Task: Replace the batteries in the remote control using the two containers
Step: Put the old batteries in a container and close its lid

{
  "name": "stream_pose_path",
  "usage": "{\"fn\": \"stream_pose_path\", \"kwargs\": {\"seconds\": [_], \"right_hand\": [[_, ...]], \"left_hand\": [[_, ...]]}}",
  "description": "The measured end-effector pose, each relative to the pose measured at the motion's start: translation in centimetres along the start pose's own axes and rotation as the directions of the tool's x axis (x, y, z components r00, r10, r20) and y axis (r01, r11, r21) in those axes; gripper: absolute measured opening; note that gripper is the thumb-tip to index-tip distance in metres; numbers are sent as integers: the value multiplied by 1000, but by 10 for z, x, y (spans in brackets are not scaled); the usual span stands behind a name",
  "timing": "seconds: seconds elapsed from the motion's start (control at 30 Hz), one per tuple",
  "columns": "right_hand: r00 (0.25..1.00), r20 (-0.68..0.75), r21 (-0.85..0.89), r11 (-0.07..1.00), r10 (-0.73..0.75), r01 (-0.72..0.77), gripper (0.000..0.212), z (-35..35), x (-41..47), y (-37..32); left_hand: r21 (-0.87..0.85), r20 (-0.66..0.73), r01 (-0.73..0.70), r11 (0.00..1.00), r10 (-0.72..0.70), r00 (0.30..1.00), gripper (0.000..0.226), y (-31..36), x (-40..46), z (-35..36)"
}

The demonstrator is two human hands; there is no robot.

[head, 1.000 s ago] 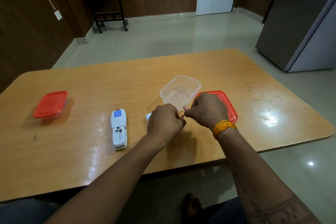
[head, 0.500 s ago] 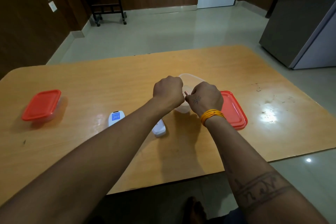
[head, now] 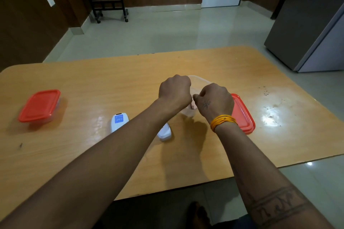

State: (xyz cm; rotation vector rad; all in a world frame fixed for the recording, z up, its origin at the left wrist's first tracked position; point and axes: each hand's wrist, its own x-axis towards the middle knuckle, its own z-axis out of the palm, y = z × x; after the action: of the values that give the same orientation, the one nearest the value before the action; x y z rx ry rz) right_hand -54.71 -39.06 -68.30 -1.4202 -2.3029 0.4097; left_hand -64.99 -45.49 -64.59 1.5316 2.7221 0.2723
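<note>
My left hand (head: 175, 89) and my right hand (head: 216, 100) hover side by side, fingers curled, over the open clear container (head: 200, 79). A small reddish battery (head: 192, 106) shows in the gap between them, at the fingertips of both hands; the grip itself is hidden behind the knuckles. The white remote (head: 119, 120) lies face down to the left, mostly covered by my left forearm. Its white battery cover (head: 164, 133) lies beside it. Further left stands a second container with its red lid on (head: 40, 105).
The open container's red lid (head: 243, 115) lies flat just right of my right wrist. The wooden table (head: 279, 135) ends close to me, with floor beyond its right and front edges. A grey fridge (head: 307, 24) stands at the far right.
Both hands rose and moved away from me, from the table in front of the clear container to above it. The camera tilted, so my left forearm now hides most of the remote.
</note>
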Motion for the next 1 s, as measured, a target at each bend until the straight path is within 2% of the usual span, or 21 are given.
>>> {"fn": "stream_pose_path", "kwargs": {"seconds": [0.13, 0.23, 0.33, 0.4, 0.5, 0.57, 0.7, 0.8, 0.9, 1.0], "right_hand": [[994, -107, 125, 992, 28, -14, 24, -24, -10, 3], [984, -158, 185, 981, 89, -59, 24, -38, -20, 19], [975, -133, 216, 966, 175, -144, 23, -47, -24, 43], [963, -103, 225, 949, 249, -221, 27, -51, -24, 58], [954, -59, 191, 941, 294, -279, 36, -50, -24, 77], [951, -16, 171, 938, 310, -303, 41, -47, -25, 85], [934, 58, 238, 904, 352, -355, 46, -44, -25, 95], [919, 56, 296, 873, 390, -389, 41, -47, -22, 104], [894, 107, 377, 815, 434, -441, 28, -53, -20, 107], [907, 80, 451, 797, 413, -402, 19, -59, -25, 95]], "left_hand": [[-243, -109, 26, 970, -54, 993, 28, 6, -27, -3], [-473, -169, 14, 881, -107, 980, 24, 24, -59, 3], [-630, -111, 27, 776, -124, 986, 21, 48, -79, 21], [-694, -16, 69, 717, -111, 994, 33, 65, -88, 33], [-751, 168, 207, 627, -122, 978, 59, 87, -91, 45], [-769, 230, 268, 580, -140, 963, 65, 96, -90, 48], [-766, 257, 298, 570, -153, 954, 53, 104, -88, 47], [-769, 251, 301, 565, -167, 953, 56, 104, -88, 45], [-754, 275, 308, 581, -148, 950, 47, 99, -86, 44], [-778, 293, 306, 549, -114, 949, 56, 93, -81, 46]]}}
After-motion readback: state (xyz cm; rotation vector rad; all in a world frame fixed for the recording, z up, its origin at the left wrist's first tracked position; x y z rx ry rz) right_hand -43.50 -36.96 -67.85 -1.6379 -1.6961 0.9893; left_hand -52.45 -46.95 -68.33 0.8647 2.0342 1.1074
